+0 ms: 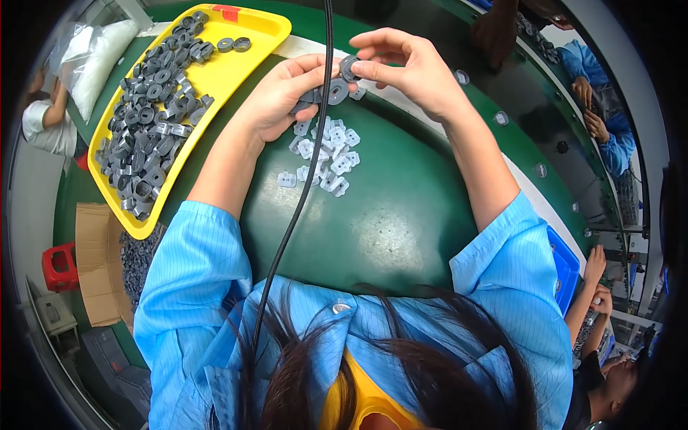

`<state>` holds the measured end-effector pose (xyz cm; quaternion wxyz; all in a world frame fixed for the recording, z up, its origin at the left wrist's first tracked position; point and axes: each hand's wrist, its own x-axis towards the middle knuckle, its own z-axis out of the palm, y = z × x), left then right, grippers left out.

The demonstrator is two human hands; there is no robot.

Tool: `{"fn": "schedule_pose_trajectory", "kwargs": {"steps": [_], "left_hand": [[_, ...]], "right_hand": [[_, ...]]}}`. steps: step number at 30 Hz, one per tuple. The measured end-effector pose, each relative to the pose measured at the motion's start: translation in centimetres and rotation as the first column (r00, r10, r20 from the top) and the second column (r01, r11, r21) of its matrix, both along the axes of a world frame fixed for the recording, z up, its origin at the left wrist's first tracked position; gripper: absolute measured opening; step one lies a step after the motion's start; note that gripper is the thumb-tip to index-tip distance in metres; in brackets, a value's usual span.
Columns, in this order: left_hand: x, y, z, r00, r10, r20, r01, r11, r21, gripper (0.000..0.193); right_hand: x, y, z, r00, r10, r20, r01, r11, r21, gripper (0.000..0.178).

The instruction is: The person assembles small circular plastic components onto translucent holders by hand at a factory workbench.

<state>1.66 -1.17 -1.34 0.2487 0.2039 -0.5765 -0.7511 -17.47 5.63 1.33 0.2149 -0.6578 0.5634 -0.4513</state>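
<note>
My left hand (pixel 283 93) is closed around a few grey plastic parts, which show below its fingers; its thumb and fingertip reach the small dark grey round part (pixel 349 69). That part is pinched by my right hand (pixel 412 70), between thumb and index finger, while its other fingers curl above. A lighter grey disc with a central hole (pixel 336 92) sits just beneath, near the left fingers. Whether it is held or resting is unclear. Below the hands, small translucent white plastic pieces (pixel 326 154) lie in a loose pile on the green table (pixel 373 229).
A yellow tray (pixel 258 32) heaped with dark grey ring parts (pixel 150 107) stands at the left. A black cable (pixel 294 215) crosses the view. A cardboard box (pixel 100 265) holds more parts. At the right are a dark belt with small clear pieces, a blue tray (pixel 564 261) and co-workers' hands.
</note>
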Motion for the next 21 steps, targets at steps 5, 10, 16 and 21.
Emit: {"fn": "schedule_pose_trajectory", "kwargs": {"steps": [5, 10, 16, 21], "left_hand": [[0.0, 0.2, 1.0, 0.988, -0.006, 0.155, 0.027, 0.99, -0.138, 0.026], [-0.7, 1.9, 0.6, 0.9, 0.432, 0.049, -0.188, 0.487, -0.853, 0.034], [-0.4, 1.5, 0.5, 0.853, 0.513, -0.09, -0.17, 0.11, -0.979, 0.031], [0.2, 1.0, 0.4, 0.866, 0.495, -0.075, -0.107, 0.036, -0.994, 0.035]], "right_hand": [[-0.8, -0.1, -0.4, 0.93, 0.144, 0.338, -0.245, 0.928, 0.28, 0.018], [-1.0, -0.2, -0.5, 0.86, -0.012, 0.511, -0.181, 0.927, 0.327, 0.015], [-0.8, -0.1, -0.1, 0.888, 0.014, 0.459, -0.197, 0.914, 0.354, 0.02], [-0.6, 0.3, 0.3, 0.91, 0.132, 0.392, -0.279, 0.897, 0.344, 0.022]]}}
